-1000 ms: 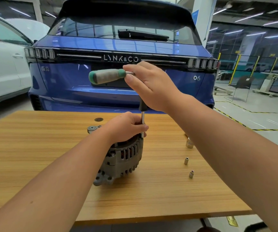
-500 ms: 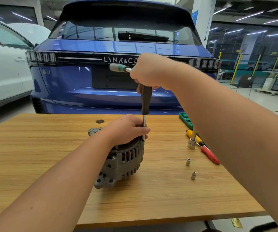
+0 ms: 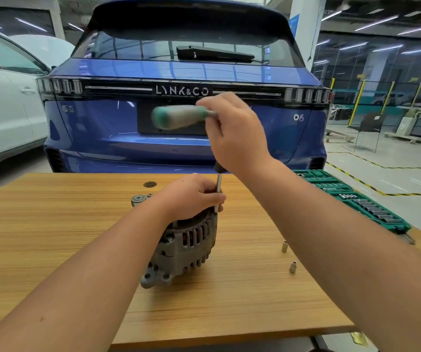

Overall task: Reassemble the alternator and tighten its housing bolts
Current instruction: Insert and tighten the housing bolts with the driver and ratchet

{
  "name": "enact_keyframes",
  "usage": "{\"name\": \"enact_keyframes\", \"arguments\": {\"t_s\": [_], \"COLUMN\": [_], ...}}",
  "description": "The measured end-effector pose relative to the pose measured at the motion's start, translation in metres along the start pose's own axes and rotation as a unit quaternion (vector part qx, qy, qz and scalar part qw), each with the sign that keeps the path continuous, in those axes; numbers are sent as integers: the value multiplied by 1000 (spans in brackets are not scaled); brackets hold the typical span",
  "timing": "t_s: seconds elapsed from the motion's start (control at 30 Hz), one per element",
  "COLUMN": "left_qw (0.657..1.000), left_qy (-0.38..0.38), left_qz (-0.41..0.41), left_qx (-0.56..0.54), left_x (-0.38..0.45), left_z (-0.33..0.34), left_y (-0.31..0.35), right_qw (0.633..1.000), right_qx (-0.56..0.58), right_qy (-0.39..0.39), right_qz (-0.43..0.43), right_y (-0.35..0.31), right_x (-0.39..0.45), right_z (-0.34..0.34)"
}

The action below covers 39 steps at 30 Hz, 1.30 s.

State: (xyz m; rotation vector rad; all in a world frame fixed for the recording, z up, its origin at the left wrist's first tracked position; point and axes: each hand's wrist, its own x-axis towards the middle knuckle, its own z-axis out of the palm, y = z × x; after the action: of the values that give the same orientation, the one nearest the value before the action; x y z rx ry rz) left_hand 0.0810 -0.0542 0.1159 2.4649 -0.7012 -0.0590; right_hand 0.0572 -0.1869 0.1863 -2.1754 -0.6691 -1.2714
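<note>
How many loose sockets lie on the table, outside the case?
2: one socket right of the alternator, another socket nearer the camera. The right forearm may hide more.

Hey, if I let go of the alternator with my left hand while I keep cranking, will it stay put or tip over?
Probably tippy: the alternator stands on edge on the table, leaning, with the left hand pressing its top. Its round finned body looks apt to roll. The cast metal housing suggests it is heavy for its size, so sideways force from the ratchet could topple it.
</note>
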Motion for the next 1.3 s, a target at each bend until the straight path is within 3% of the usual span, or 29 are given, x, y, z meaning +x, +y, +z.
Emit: {"name": "enact_keyframes", "arguments": {"t_s": [0.07, 0.27, 0.5, 0.6, 0.7, 0.77, 0.83, 0.9, 1.03, 1.1, 1.13, 1.17, 1.23, 1.27, 1.3], "left_qw": [1000, 1000, 1000, 999, 999, 1000, 1000, 1000, 1000, 1000, 1000, 1000, 1000, 1000, 1000], "left_qy": [3, 8, 10, 8, 3, -4, -9, -10, -14, -14, -14, -13, -11, -7, -4], "left_qz": [-9, -10, -21, -23, -19, -6, -2, -4, -7, -7, -8, -10, -10, -8, -8], "left_qx": [-7, 0, -18, -27, -33, -24, -24, -24, -16, -10, -8, -9, -8, -4, 0], "left_x": [0, -2, -4, -4, -5, -6, -5, -4, -1, 0, 0, 0, 0, 0, -1], "left_z": [0, 0, 0, 0, 0, 0, -1, -1, -1, -2, -2, -2, -1, -1, 0], "left_y": [0, 3, 4, 3, 2, 2, 2, 2, 2, 2, 2, 2, 2, 2, 2], "right_qw": [995, 986, 984, 976, 957, 941, 896, 797, 659, 623, 652, 728, 927, 979, 996], "right_qx": [-80, -37, -8, -70, -136, -93, 104, 313, 529, 571, 560, 514, 291, 163, 58], "right_qy": [-51, -162, -177, -205, -250, -278, -269, -215, -81, 8, 50, 87, 113, 92, 61], "right_qz": [-4, 24, -24, -29, 56, 169, 338, 469, 529, 534, 509, 446, 207, 86, 7], "right_y": [-4, -1, -4, -12, -20, -24, -27, -28, -14, -12, -13, -14, -11, -7, -3], "right_x": [4, 9, 15, 25, 45, 56, 58, 50, 33, 29, 25, 18, 2, -3, -5], "right_z": [-1, -13, -21, -24, -28, -34, -36, -35, -23, -15, -11, -7, -1, 0, 2]}}
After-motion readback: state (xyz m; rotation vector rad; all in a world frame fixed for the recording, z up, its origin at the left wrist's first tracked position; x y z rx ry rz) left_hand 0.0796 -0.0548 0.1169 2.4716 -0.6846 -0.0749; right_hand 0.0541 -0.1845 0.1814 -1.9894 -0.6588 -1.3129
